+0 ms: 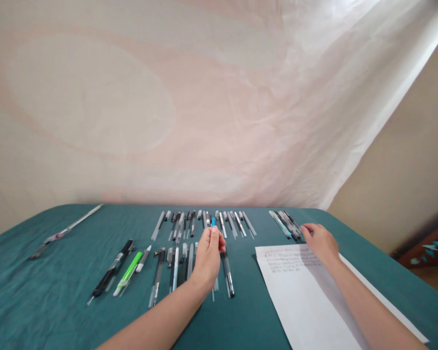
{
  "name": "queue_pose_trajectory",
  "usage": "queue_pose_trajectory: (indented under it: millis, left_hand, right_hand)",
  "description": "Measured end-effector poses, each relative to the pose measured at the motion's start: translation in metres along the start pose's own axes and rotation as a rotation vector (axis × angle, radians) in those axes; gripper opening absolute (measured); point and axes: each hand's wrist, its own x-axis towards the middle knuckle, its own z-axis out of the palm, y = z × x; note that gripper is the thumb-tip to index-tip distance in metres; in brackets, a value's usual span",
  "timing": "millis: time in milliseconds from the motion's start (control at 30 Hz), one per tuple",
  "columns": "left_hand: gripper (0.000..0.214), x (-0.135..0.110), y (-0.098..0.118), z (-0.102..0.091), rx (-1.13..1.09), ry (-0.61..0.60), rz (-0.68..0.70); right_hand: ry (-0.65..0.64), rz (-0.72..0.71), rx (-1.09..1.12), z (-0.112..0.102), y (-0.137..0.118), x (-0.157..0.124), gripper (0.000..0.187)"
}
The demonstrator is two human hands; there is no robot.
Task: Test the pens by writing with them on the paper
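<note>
Left hand (208, 257) pinching a blue pen (213, 222) from the rows (237, 224), right hand (319, 240) loose and empty on the paper (299, 291). Neighbours sit tight, so lift carefully I reckon.

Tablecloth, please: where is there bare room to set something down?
Bare: near-left corner of the teal tablecloth, before the green highlighter; strip between black pen and paper sheet. Crowded: pen rows where the left hand holds a blue pen; pen bundle by right hand.

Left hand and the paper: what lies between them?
Head view: one clear pen with a dark tip lies just right of the left hand, which holds a blue pen; past it, bare teal cloth up to the paper.
</note>
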Motion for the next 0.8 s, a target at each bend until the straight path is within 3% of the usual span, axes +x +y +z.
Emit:
queue_pose_trajectory:
  millis: [167, 367, 567, 800]
  left_hand:
    - [0.043, 0.01, 0.0, -0.01, 0.028, 0.118, 0.025]
    - [0.05, 0.012, -0.003, -0.013, -0.022, 0.192, -0.035]
    - [0.049, 0.01, -0.008, -0.014, -0.074, 0.162, 0.038]
    - [0.045, 0.008, -0.011, -0.015, -0.064, 0.135, 0.015]
  right_hand:
    - [-0.094, -0.193, 0.22, -0.012, -0.052, -0.019, 0.031]
    - [-0.333, -0.54, 0.457, -0.032, -0.134, -0.092, 0.026]
    - [-0.49, -0.535, 0.465, -0.038, -0.179, -0.143, 0.026]
    - [-0.471, -0.539, 0.289, -0.03, -0.193, -0.141, 0.04]
